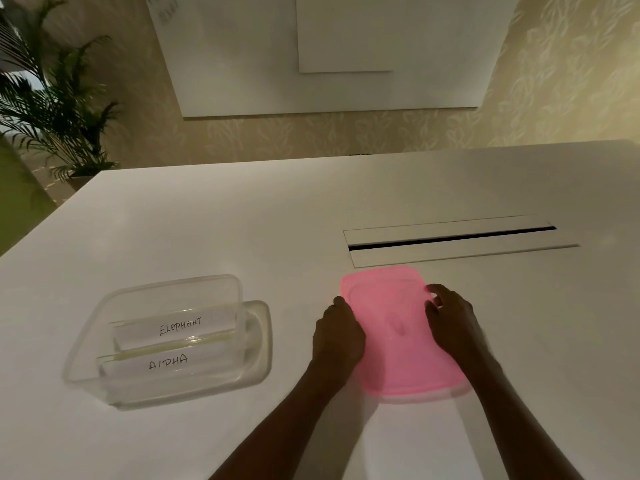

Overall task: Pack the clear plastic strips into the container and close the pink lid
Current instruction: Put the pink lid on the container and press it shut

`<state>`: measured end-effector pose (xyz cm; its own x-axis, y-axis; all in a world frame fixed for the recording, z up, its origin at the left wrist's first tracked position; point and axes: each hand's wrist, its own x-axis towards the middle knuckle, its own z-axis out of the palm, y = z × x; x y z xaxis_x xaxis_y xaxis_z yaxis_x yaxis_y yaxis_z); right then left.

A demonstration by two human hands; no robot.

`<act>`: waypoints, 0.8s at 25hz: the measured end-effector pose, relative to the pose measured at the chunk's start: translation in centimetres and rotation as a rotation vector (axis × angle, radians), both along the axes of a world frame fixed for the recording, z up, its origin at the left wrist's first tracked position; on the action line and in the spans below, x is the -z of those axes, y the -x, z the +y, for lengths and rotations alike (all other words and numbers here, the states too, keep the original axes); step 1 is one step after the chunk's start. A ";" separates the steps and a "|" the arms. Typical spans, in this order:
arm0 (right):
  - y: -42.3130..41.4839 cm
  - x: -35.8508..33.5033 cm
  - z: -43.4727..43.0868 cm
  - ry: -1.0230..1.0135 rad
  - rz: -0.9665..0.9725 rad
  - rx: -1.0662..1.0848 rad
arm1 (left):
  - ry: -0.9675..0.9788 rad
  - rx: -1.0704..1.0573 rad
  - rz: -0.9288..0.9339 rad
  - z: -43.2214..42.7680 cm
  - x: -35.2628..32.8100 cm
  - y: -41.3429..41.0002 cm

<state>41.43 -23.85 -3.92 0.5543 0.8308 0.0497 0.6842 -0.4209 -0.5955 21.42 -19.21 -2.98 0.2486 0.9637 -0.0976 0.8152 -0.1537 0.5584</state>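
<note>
White table: left hand and right hand clamp curled fingers on opposite edges of the pink lid, likely to carry it level to the strip-filled container left of the fingers.

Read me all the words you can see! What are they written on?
"ELEPHANT": handwritten on the far clear strip in the container.
"ALPHA": handwritten on the near clear strip.
Dark marks on the white board at top left: too blurred to read.
Pink lid: no words visible.
</note>
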 end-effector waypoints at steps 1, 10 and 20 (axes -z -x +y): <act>0.7 -0.9 -0.3 -0.055 0.047 -0.004 | -0.017 -0.003 -0.025 0.1 -0.4 0.8; 9.5 -10.3 -1.9 -0.601 0.293 -0.182 | -0.148 -0.073 -0.432 1.6 -6.9 8.4; 24.9 -13.3 -2.9 -0.793 -0.368 -0.476 | 0.579 -0.171 -1.291 6.6 -14.6 23.8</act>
<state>16.55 -26.72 9.36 0.0106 0.6143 0.7890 0.8769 0.3735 -0.3026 -2.39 -12.62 11.67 0.3517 0.8933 -0.2798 -0.3204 0.3957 0.8607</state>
